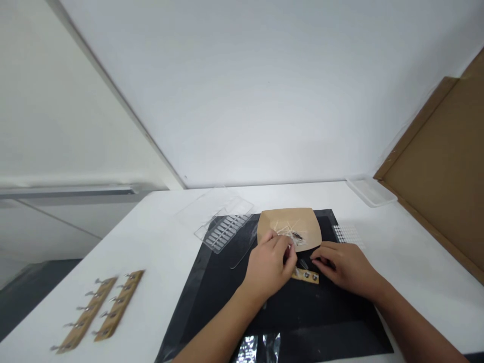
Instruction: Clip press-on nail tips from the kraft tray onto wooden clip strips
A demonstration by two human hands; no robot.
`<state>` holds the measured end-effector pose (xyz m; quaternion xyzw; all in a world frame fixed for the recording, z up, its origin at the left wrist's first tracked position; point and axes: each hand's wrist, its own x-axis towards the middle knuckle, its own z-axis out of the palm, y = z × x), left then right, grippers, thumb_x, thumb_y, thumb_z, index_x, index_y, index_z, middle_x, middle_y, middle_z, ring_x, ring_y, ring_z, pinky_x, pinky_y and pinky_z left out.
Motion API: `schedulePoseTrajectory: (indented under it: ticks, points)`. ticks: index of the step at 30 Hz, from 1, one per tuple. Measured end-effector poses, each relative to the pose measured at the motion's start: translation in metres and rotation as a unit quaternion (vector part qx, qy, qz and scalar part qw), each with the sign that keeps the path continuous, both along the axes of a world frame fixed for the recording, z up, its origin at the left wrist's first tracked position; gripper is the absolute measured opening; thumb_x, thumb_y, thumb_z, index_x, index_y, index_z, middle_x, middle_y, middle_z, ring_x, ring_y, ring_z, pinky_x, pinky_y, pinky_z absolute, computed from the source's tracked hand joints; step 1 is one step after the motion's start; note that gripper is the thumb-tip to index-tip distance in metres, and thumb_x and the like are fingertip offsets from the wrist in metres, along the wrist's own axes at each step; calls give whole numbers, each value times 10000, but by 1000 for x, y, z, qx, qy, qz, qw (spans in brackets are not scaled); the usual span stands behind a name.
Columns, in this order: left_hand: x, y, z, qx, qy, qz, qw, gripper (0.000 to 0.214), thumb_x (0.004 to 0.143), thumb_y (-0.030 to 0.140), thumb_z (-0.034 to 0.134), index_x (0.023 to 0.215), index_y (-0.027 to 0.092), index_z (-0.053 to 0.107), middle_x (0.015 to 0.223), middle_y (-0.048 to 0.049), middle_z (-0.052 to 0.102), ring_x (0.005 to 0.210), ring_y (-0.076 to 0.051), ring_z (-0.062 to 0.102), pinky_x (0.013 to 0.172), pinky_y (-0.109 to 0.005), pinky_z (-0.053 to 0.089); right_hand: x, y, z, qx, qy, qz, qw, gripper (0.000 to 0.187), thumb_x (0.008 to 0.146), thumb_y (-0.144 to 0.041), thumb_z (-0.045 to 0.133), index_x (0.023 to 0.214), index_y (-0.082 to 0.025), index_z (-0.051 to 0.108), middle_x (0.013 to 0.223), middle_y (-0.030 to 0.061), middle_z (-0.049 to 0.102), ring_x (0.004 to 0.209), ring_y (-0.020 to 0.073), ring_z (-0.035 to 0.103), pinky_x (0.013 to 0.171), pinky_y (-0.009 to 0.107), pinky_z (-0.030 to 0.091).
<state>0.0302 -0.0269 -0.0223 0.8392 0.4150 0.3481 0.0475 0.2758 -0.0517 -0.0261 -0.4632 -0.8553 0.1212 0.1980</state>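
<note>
short, yellow-brown wooden strip with round metal fittings [305, 276]: just beside the left hand, long axis side to side

the strip lies on the black, glossy mat [298, 315], between the person's 2 hands and on the near side of the fingertips. its long axis runs nearly crosswise, the right end slightly closer to the person. the left hand [270, 262] is the nearer: it lies over the line of sight to the strip's left end, so i cannot tell whether they touch. its fingers curl in toward the thumb, narrow; whether something is pinched there is hidden.

from the right hand [342, 263], the strip lies to the left and toward the person, apart from the fingertips. that hand's thumb and forefinger are close together; i cannot tell if they hold anything. a slim, grey, metal-looking piece [303, 263] sits just beyond the strip, near the shallow, tan paper tray [266, 222].
</note>
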Motion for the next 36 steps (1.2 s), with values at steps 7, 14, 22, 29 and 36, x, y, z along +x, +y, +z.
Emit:
schedulePoseTrajectory:
  ticks: [7,14,22,29,36]
  points:
    - [-3,4,0,7,-20,40,999,128,994,212,539,904,200,630,749,-25,654,844,-219,584,771,-339,499,-2,2,-8,-28,-11,38,999,258,1062,-320,583,1280,-343,718,1073,27,694,852,155,690,744,259,507]
    - [-2,6,-3,18,-23,35,999,110,986,204,554,920,210,642,743,-16,666,832,-214,598,765,-318,496,-8,3,-8,-44,-48,14,998,207,1038,-314,631,1204,-350,749,1074,20,669,844,163,680,731,264,504]
    - [-16,19,3,111,-46,96,988,77,955,198,597,903,204,655,754,-19,679,800,-210,585,791,-325,490,-12,10,-27,-13,-42,-24,999,118,1039,-336,631,999,-244,692,1089,36,651,755,150,637,634,255,429]
    - [-43,-6,34,145,-64,158,975,86,967,210,606,901,201,661,834,-41,721,856,-232,591,881,-403,474,-11,10,-21,-22,32,-46,998,90,1049,-255,560,969,-228,590,1039,41,664,821,185,637,686,292,434]
    - [-66,-73,2,30,-58,267,961,127,989,329,613,956,220,669,877,-46,712,884,-266,596,893,-456,457,4,18,-21,-55,147,-104,982,124,1063,-299,469,981,-244,543,860,12,655,756,203,624,690,326,461]
